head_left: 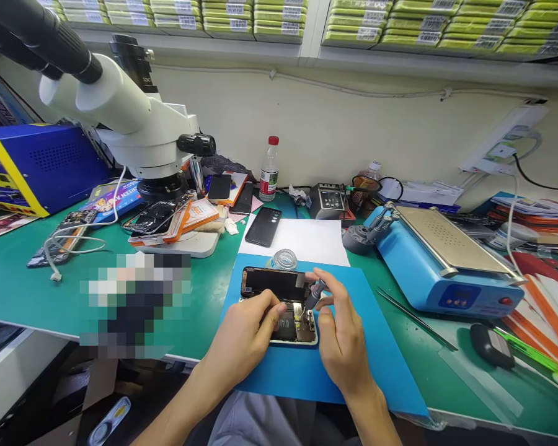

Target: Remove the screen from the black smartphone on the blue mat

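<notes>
An opened smartphone lies on a blue mat, its battery and inner boards showing. Its screen is tilted up along the far edge. In my right hand a small grey screwdriver is gripped between thumb and fingers, its tip angled down at the right part of the phone's inside. My left hand rests over the phone's left side, thumb and forefinger pinched together above the battery. Whatever that pinch holds is too small to make out. Just behind the screen stands a small glass jar.
A microscope overhangs the left of the green bench. A black phone lies on white paper behind the mat. To the right are tweezers and a blue heating machine. A red-capped bottle stands by the wall.
</notes>
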The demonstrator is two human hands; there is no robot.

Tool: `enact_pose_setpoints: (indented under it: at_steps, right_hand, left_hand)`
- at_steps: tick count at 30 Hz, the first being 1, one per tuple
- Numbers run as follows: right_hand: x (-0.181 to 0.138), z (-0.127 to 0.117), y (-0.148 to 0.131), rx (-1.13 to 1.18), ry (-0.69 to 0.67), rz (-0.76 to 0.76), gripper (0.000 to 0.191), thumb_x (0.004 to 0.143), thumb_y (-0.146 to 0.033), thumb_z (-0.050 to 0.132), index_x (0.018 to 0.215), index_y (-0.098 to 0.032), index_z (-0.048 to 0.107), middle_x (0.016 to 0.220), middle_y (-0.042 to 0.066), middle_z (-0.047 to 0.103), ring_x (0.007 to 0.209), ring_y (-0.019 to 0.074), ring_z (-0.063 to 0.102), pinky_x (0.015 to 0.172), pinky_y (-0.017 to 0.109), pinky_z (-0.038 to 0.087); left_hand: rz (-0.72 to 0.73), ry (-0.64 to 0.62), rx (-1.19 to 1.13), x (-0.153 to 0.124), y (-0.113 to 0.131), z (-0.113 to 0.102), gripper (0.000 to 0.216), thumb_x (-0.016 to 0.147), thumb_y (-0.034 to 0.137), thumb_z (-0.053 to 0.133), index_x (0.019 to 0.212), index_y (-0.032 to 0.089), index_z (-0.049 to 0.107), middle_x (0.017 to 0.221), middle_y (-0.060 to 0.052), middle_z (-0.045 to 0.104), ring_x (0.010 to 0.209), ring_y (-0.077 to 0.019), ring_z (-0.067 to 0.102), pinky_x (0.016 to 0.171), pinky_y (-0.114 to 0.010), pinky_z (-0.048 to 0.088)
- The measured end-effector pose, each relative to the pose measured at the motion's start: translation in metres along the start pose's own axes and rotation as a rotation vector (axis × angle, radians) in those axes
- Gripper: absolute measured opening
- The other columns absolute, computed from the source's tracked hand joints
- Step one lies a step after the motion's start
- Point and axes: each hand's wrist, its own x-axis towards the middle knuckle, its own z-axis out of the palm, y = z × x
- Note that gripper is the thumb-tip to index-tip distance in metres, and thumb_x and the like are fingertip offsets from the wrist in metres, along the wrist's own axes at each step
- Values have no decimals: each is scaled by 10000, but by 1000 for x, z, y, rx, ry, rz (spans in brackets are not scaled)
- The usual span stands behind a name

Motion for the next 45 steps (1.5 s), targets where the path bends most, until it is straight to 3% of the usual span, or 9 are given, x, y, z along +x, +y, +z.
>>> enact_pose_setpoints:
  at_steps: [4,6,12,15,18,23,28,33,45]
  right_hand:
    - [-1,0,1,5,14,-29,570,1044,-125,470,1588,-290,431,1471,95,649,1205,253,681,860,399,621]
    - [-2,0,0,14,11,-38,579,1055,-97,406,1599,-293,423,1466,91,657,1228,248,672,866,398,615]
    - [-1,1,-2,-49,55,-21,551,1058,-168,547,1584,-294,439,1363,81,706,927,200,697,763,358,598]
    - [-1,1,-3,-27,39,21,512,1082,-155,416,1574,-289,458,1317,87,706,925,198,698,767,361,606]
    - [0,3,-3,-17,56,42,495,1069,-218,550,1555,-288,484,1237,79,718,900,196,712,725,339,618]
    - [-1,6,-6,174,154,129,510,1064,-193,612,1549,-281,483,1086,46,741,919,179,756,812,324,666]
    - [-1,7,-9,356,95,111,518,1067,-189,603,1553,-291,455,1105,52,733,939,178,758,790,329,690]
    - [2,11,-6,200,157,101,521,1071,-191,607,1560,-280,450,1109,52,739,929,179,763,819,345,690]
    - [8,18,-1,49,53,45,533,1096,-211,570,1598,-277,401,1203,90,751,1070,207,784,900,363,693]
  left_hand:
    - [-7,13,-1,0,0,0,335,1136,375,463,844,238,553,734,49,632,642,-143,580,630,-269,376]
    - [3,34,-7,1,-1,0,288,1115,361,534,861,236,591,765,46,668,676,-147,610,650,-263,397]
    - [108,74,-28,3,-10,2,119,1039,234,701,926,233,737,924,28,793,850,-167,731,773,-251,484]
    - [147,75,-11,4,-13,3,137,1045,198,687,988,245,803,966,18,822,884,-174,762,812,-258,519]
    - [162,82,7,4,-15,4,155,1046,201,685,1040,245,834,981,-2,824,892,-185,771,812,-268,546]
    - [176,65,39,5,-16,4,164,1049,219,687,1059,251,847,1003,-12,824,902,-188,775,816,-269,566]
    - [174,42,51,5,-14,3,130,1032,189,713,1040,245,829,991,5,803,892,-168,762,813,-254,543]
    - [167,31,123,5,-10,3,109,1041,192,697,996,221,793,974,0,774,887,-176,739,794,-266,513]
    - [176,59,122,5,-10,3,129,1053,194,664,1026,227,786,977,-5,780,878,-182,740,786,-277,515]
